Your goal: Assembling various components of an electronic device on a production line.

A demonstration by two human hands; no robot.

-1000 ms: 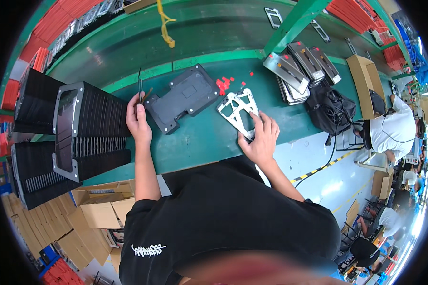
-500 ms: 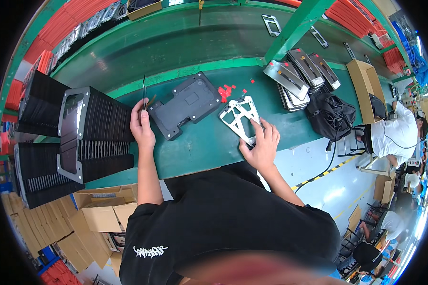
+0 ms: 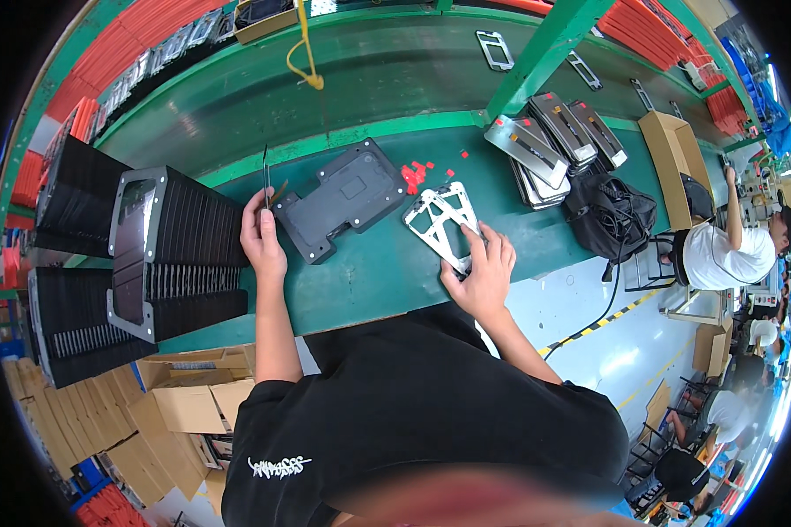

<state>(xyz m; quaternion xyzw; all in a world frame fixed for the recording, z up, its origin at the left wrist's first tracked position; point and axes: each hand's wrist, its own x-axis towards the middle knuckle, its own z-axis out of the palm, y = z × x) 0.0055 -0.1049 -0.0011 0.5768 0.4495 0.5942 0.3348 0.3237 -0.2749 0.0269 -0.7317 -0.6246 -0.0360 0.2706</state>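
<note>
My left hand [image 3: 265, 241] is closed on a thin dark flat part [image 3: 266, 176], seen almost edge-on beside the black block; an orange-brown strip sticks out near it. What kind of part it is, I cannot tell. The black block-shaped fixture [image 3: 343, 198], with cut-out corners, lies on the green bench between my hands. My right hand [image 3: 485, 272] grips the near right edge of a silver metal frame [image 3: 439, 220] with crossed white bars, which rests on the bench. Small red pieces [image 3: 413, 176] are scattered just beyond this frame.
Black slotted racks [image 3: 176, 255] stand at the left. Stacked silver-and-black panels [image 3: 545, 145], a black bag [image 3: 613, 215] and a cardboard box [image 3: 672, 167] sit to the right. Behind a green post [image 3: 545, 57] runs a belt with metal frames [image 3: 495, 51]. A co-worker [image 3: 725, 250] sits at far right.
A yellow cord over the belt has moved left and hangs lower. Frames on the belt have shifted slightly left. The co-worker's arm has risen. My hands stay in nearly the same place.
</note>
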